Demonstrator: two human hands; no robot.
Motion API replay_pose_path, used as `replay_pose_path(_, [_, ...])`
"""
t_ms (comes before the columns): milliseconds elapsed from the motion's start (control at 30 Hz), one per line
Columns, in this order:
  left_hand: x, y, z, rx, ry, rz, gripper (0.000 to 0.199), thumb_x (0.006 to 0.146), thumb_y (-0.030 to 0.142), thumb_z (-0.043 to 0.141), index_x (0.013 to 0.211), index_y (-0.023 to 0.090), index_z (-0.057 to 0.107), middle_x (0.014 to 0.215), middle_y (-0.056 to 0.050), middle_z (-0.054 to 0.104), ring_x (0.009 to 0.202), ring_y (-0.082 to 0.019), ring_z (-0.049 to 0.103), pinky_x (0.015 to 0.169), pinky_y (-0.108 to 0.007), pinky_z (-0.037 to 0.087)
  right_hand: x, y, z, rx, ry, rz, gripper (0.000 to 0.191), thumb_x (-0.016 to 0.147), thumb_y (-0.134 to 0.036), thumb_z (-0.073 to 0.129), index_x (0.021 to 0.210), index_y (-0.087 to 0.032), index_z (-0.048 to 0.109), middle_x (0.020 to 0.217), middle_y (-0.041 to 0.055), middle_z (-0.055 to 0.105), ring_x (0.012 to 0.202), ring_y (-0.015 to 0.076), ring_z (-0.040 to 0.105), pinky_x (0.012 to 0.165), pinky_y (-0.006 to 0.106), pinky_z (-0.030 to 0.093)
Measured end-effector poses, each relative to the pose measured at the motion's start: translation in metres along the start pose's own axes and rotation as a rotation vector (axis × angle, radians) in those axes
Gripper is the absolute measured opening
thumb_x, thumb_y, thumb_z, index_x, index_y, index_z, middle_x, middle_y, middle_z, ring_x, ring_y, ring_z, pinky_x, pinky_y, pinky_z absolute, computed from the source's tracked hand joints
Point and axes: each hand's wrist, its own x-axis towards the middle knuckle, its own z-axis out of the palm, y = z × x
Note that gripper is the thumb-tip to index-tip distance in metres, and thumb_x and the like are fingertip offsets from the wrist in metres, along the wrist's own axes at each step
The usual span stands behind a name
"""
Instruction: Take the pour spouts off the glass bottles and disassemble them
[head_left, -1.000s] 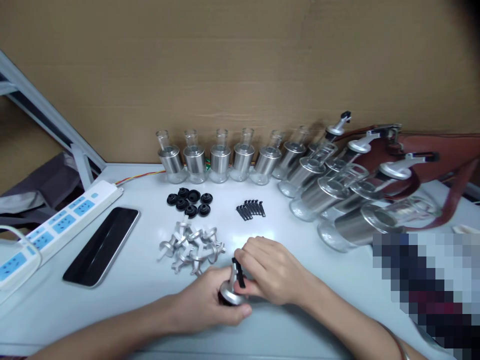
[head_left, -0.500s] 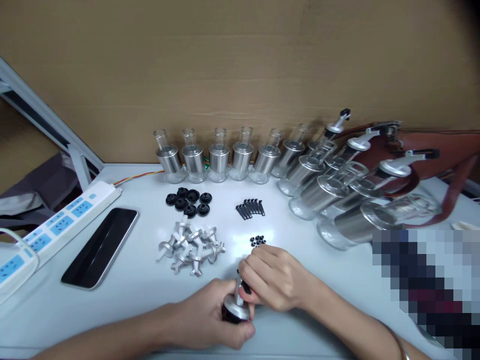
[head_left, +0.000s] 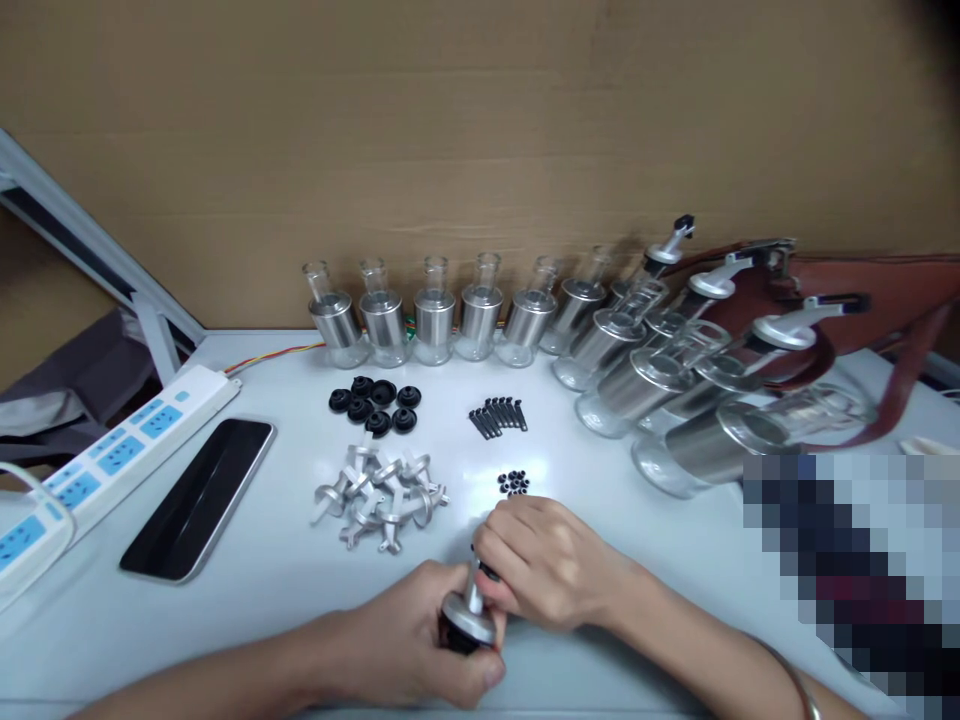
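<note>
Near the front edge, my left hand point(head_left: 420, 635) is closed round the black base of a silver pour spout point(head_left: 469, 617). My right hand point(head_left: 544, 560) pinches at the top of that spout, on a small black lever point(head_left: 489, 571) mostly hidden by my fingers. Just beyond my right hand lie several tiny black caps point(head_left: 514, 483). Farther back is a group of black levers point(head_left: 498, 417). Loose silver spout tops point(head_left: 382, 495) are heaped left of centre, with black rubber stoppers point(head_left: 377, 405) behind them.
Glass bottles with steel sleeves point(head_left: 434, 312) line the back and right side; some at the right carry spouts point(head_left: 784, 328). A phone point(head_left: 199, 500) and a white power strip point(head_left: 112, 470) lie at left. A brown bag point(head_left: 862, 300) sits behind the right bottles.
Both hands stay on the pour spout, almost in the same place. The whole view has shifted slightly.
</note>
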Motion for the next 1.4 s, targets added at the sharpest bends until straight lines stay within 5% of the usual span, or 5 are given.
replay_pose_path(267, [-0.001,-0.003,-0.007,0.353,-0.148,0.1,0.014,0.067,0.02,0.054,0.068,0.02,0.04,0.063,0.005,0.041,0.059,-0.011,0.039,0.058,-0.023,0.033,0.003,-0.001,-0.007,0.351,0.16,0.261,0.052,0.104,-0.02,0.013,0.062,-0.019,0.045,0.049,-0.003,0.045,0.041,0.0086,0.04,0.043,0.022,0.034])
replay_pose_path(433, [-0.003,0.0,-0.009,0.38,0.102,0.088,0.015,0.075,0.026,0.057,0.079,0.021,0.043,0.065,0.006,0.042,0.059,-0.012,0.039,0.061,-0.023,0.036,0.001,0.021,-0.02,0.327,0.287,0.367,0.037,0.103,-0.021,0.029,0.076,-0.016,0.055,0.058,0.0004,0.057,0.05,0.0099,0.052,0.05,0.021,0.041])
replay_pose_path(733, [-0.002,-0.014,-0.006,0.174,0.298,0.122,0.024,0.083,0.03,0.056,0.093,0.022,0.037,0.076,0.005,0.039,0.066,-0.012,0.037,0.066,-0.026,0.034,-0.025,0.08,-0.015,-0.063,-0.036,0.683,0.018,0.09,-0.015,0.053,0.084,-0.014,0.07,0.075,0.0052,0.067,0.056,0.0147,0.061,0.056,0.026,0.048])
replay_pose_path(967, [0.0,-0.015,-0.004,0.087,0.286,0.174,0.025,0.085,0.024,0.052,0.097,0.023,0.03,0.085,0.002,0.042,0.072,-0.013,0.038,0.074,-0.03,0.034,-0.039,0.084,-0.004,-0.086,-0.343,0.765,0.039,0.082,0.001,0.04,0.096,-0.015,0.072,0.094,0.0094,0.069,0.082,0.0207,0.067,0.075,0.03,0.052])
replay_pose_path(1400, [0.001,-0.021,-0.005,0.071,0.321,0.247,0.026,0.086,0.022,0.053,0.092,0.024,0.028,0.088,0.002,0.041,0.07,-0.012,0.034,0.068,-0.029,0.029,-0.03,0.078,-0.006,-0.061,-0.373,0.837,0.032,0.085,-0.008,0.042,0.098,-0.011,0.071,0.093,0.0133,0.072,0.088,0.0288,0.068,0.081,0.039,0.052])
